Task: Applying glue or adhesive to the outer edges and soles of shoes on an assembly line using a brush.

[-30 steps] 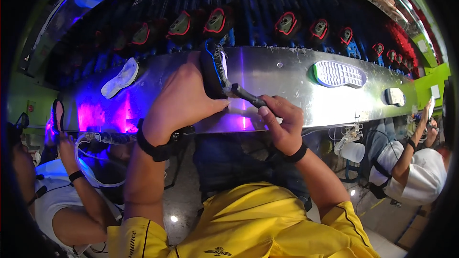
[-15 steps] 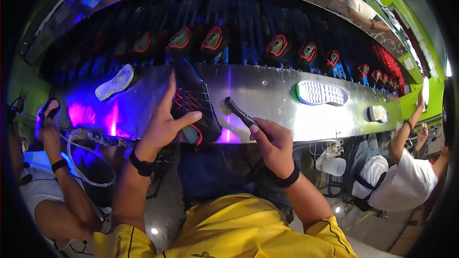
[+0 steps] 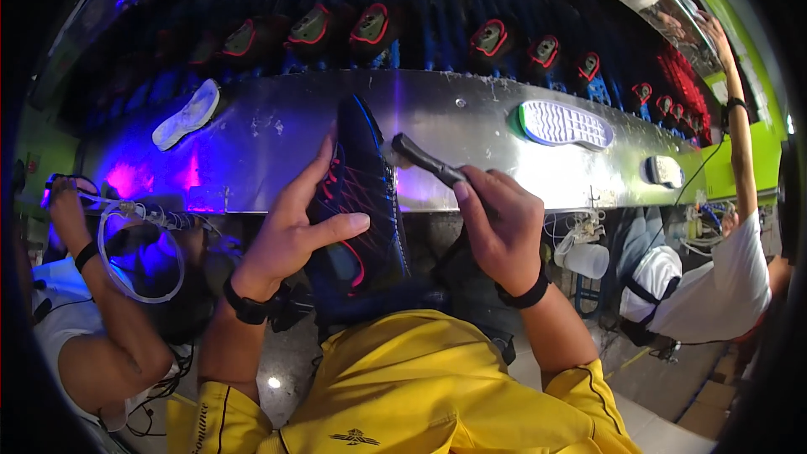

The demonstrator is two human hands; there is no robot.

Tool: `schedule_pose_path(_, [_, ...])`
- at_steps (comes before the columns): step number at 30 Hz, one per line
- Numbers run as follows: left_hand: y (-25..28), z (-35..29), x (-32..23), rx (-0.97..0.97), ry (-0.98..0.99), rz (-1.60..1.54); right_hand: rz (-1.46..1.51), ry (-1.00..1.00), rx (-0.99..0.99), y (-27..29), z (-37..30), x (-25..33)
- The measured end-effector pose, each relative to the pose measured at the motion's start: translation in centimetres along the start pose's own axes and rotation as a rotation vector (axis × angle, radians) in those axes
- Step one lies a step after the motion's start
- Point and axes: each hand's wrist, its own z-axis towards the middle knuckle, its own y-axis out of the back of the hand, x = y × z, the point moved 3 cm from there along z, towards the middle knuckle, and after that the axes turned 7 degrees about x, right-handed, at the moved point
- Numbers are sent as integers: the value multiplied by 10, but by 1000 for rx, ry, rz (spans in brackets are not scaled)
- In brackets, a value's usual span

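Note:
A black shoe upper (image 3: pixel 370 193) with red laces and blue edging points away from me over the near edge of the metal ledge. My left hand (image 3: pixel 307 223) is closed around its left side, thumb across the top. In my right hand (image 3: pixel 500 223) is a dark-handled brush (image 3: pixel 429 157). Its head is close by the shoe's right edge; whether the bristles touch cannot be made out. A white shoe sole (image 3: pixel 187 115) lies on the ledge to the left, and a white sole with a wavy tread (image 3: pixel 565 124) lies to the right.
The metal ledge (image 3: pixel 471 130) runs across in front of me. Beyond it, several dark shoes with red collars (image 3: pixel 371 25) stand in a row. A smaller sole (image 3: pixel 664 171) lies far right. Co-workers sit at the left (image 3: pixel 101 303) and right (image 3: pixel 714 277).
The shoe has come nearer to me and turned slightly, with my left hand still on it. My right hand and the brush have moved up and right. The right co-worker's arm has reached farther out.

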Motion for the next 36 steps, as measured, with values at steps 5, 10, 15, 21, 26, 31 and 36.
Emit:
schedule_pose_path(5, [0, 0, 0, -38, 70, -54, 58, -14, 51, 5, -6, -1])
schedule_pose_path(10, [1, 8, -2, -46, 71, -214, 155, -74, 166, 11, -15, -2])
schedule_pose_path(15, [7, 12, -6, -53, 116, -424, 272, -112, 234, 18, -22, -8])
schedule_pose_path(21, [11, 21, -10, -131, 163, -508, 258, -157, 272, 34, -24, -3])
schedule_pose_path(26, [6, 29, -2, -211, 235, -547, 129, -64, 245, 52, -10, 6])
schedule_pose_path(31, [5, 29, 5, -284, 417, -651, -2, 132, 195, 69, 12, 10])
schedule_pose_path(36, [-9, 25, -20, -124, 505, -646, -84, 223, 151, 84, 29, 14])
